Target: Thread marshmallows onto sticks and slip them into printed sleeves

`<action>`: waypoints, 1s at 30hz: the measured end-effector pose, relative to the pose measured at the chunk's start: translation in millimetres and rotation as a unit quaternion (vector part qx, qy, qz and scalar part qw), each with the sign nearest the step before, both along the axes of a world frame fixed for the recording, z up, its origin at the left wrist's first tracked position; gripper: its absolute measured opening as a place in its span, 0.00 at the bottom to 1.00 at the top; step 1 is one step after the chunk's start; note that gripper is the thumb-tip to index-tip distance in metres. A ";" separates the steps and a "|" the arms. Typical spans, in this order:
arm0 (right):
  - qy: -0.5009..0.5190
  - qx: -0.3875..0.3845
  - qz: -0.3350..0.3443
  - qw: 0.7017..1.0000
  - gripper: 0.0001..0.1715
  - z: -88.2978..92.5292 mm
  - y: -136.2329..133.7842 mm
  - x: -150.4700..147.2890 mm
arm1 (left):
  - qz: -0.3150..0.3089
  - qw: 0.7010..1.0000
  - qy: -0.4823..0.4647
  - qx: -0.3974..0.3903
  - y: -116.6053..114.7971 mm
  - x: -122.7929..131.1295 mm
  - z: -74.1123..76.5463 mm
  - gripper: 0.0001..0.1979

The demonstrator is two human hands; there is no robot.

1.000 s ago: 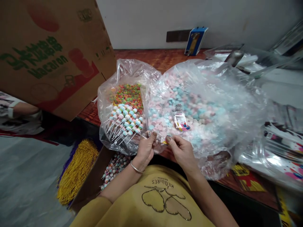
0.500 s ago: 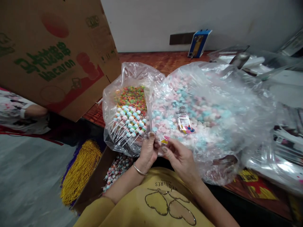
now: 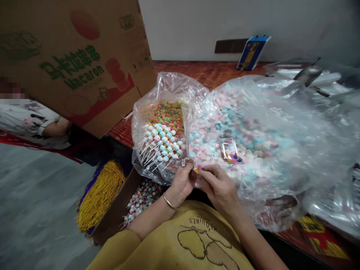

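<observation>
Between my two hands is a small clear plastic wrapper (image 3: 197,169) with a pink and yellow print. My left hand (image 3: 184,178), a silver bangle at its wrist, pinches one side of it. The fingers of my right hand (image 3: 218,183) are closed on the other side. Just beyond lies a pile of pastel candies on white sticks (image 3: 161,144), on a clear bag of small orange and green candies (image 3: 167,114). Right of that, a large clear bag holds pink, blue and white candies (image 3: 247,138), with a flat printed wrapper (image 3: 230,150) on top.
A tall cardboard box (image 3: 81,60) stands at the left. An open carton of candy sticks (image 3: 143,202) is below the table edge, beside a gold and purple fringed bundle (image 3: 102,197). A metal scoop (image 3: 308,76) and a blue box (image 3: 254,53) sit behind. Another person's arm (image 3: 57,126) shows far left.
The view has turned slightly left, so everything sits further right. My hands still hold the small wrapper at nearly the same spot before the bags.
</observation>
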State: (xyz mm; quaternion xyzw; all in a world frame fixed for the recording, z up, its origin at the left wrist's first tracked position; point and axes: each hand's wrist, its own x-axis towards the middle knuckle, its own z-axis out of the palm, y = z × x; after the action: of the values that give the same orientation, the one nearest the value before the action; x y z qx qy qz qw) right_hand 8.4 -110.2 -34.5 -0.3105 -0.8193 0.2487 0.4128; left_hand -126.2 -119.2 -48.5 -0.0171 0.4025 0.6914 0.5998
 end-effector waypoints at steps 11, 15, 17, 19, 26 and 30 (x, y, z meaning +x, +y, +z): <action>0.168 -0.581 0.092 0.791 0.13 14.1 28.0 -110.8 | 0.124 0.975 0.094 0.158 -44.7 -94.6 30.0 0.31; 0.153 -0.714 0.106 0.675 0.16 4.9 40.1 -190.3 | 0.166 0.965 0.110 0.173 -61.3 -117.6 33.8 0.30; 0.151 -0.718 0.098 0.673 0.16 1.5 45.5 -213.7 | 0.174 0.964 0.102 0.176 -63.1 -123.0 33.7 0.29; 0.152 -0.715 0.088 0.677 0.13 -0.2 49.4 -223.0 | 0.174 0.965 0.092 0.175 -61.3 -125.8 32.8 0.28; 0.135 -0.663 0.081 0.732 0.11 4.1 39.0 -147.2 | 0.172 0.972 0.033 0.159 -36.5 -127.1 24.2 0.27; 0.014 -0.422 0.112 0.900 0.20 2.3 27.2 -51.9 | 0.161 0.978 0.002 0.136 -13.7 -119.0 24.3 0.26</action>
State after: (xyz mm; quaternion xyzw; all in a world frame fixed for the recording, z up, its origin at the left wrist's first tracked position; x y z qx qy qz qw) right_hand -43.6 -83.0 -32.2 -0.3586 -0.6613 0.6196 0.2239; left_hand -245.1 -132.9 -24.2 0.0019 0.2977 0.8271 0.4768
